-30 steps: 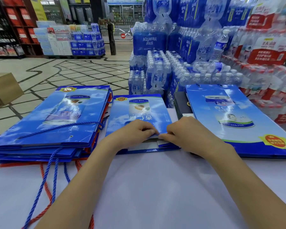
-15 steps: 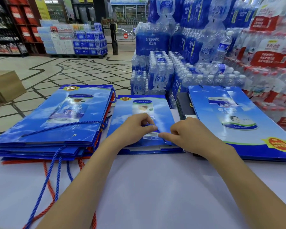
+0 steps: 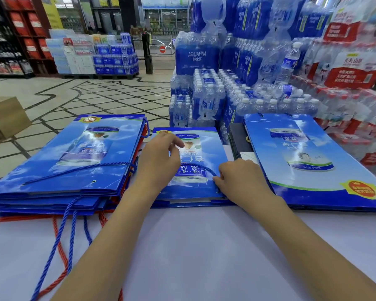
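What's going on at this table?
A person works on the flat blue paper gift bag in the middle of the white table. The right hand pinches its blue rope handle near the front edge; the left hand lies over the bag, fingers loosely curled. Stacked blue bags lie to the left, a larger blue bag to the right.

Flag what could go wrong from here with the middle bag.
The right hand pinches the cord close to where it enters the middle bag; a hard tug might tear the paper there. The loose cords from the left stack trail over the table beside the left forearm, so a sweep of that arm could snag them and drag the stack askew.
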Action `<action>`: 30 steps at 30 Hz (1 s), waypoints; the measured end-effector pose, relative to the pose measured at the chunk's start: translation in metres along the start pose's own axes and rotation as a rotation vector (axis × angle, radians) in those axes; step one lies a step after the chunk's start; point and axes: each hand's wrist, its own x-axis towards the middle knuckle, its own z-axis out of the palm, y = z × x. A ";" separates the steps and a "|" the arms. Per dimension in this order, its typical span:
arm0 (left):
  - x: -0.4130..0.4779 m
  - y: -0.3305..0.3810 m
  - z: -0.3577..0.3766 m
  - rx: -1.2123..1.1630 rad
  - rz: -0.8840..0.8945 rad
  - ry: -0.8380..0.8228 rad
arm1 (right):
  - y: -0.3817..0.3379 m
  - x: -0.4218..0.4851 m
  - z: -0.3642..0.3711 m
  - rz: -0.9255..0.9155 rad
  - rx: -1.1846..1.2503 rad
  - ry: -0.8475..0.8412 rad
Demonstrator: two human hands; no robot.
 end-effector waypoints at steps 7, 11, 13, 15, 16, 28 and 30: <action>-0.005 -0.014 0.005 0.543 -0.345 -0.460 | -0.017 -0.010 -0.002 0.120 -0.028 -0.050; -0.010 -0.015 0.007 0.647 -0.380 -0.500 | -0.026 -0.013 -0.001 0.187 -0.071 -0.061; -0.008 -0.016 0.006 0.665 -0.372 -0.482 | -0.025 -0.014 -0.001 0.196 -0.072 -0.057; -0.007 -0.015 0.005 0.658 -0.371 -0.472 | -0.023 -0.014 0.002 0.204 -0.060 -0.040; -0.007 -0.015 0.005 0.650 -0.374 -0.463 | -0.023 -0.014 0.004 0.206 -0.060 -0.029; -0.008 -0.017 0.012 0.663 -0.412 -0.426 | -0.011 -0.013 -0.002 0.334 0.399 0.054; -0.008 -0.018 0.014 0.645 -0.411 -0.395 | -0.006 -0.008 -0.006 0.380 0.664 0.067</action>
